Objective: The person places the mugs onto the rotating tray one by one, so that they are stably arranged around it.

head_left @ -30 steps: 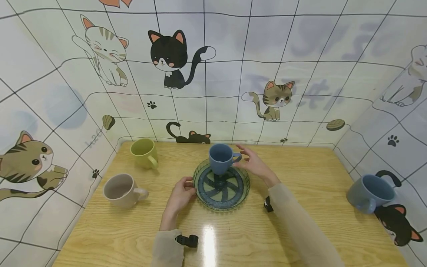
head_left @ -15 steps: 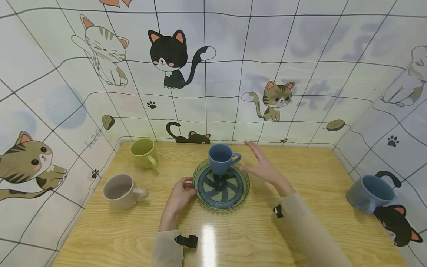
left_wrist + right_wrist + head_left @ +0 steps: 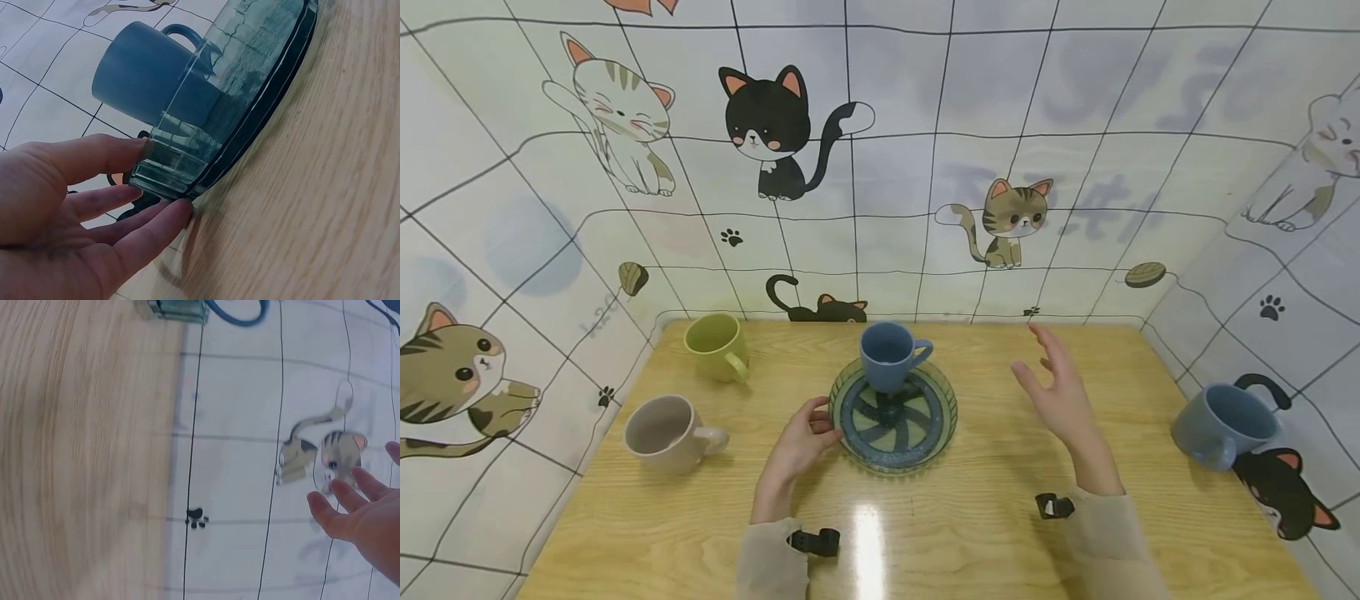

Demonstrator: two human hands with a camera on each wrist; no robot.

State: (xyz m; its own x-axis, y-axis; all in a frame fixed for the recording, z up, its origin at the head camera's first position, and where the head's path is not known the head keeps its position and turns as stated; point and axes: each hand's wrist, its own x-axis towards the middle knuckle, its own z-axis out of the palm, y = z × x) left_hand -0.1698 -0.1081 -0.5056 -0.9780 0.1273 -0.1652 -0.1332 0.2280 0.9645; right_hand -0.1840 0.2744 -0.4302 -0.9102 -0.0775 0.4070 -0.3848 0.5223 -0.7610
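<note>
In the head view a round, ribbed glass dish point(image 3: 891, 463) with a dark blue swirl pattern lies mid-table. A blue mug point(image 3: 886, 357) stands upright on its far part, handle to the right. My left hand point(image 3: 802, 436) holds the dish's left edge; in the left wrist view its thumb lies at the glass rim point(image 3: 164, 164) and the fingertips meet the wall lower down. Well right of the dish, my right hand point(image 3: 1063, 398) hovers with fingers spread and nothing in them. That hand point(image 3: 369, 515) appears against the wall covering in the right wrist view.
A green mug point(image 3: 711, 346) stands at the back left, with a pale grey-pink mug point(image 3: 662, 435) nearer. Another blue mug point(image 3: 1221, 425) stands at the table's right edge. White cat-printed sheeting point(image 3: 895, 175) surrounds the back and sides.
My right hand has moved away from the blue mug's handle to the right. The left hand stays at the dish, and the mug stays on it. The head view has shifted slightly.
</note>
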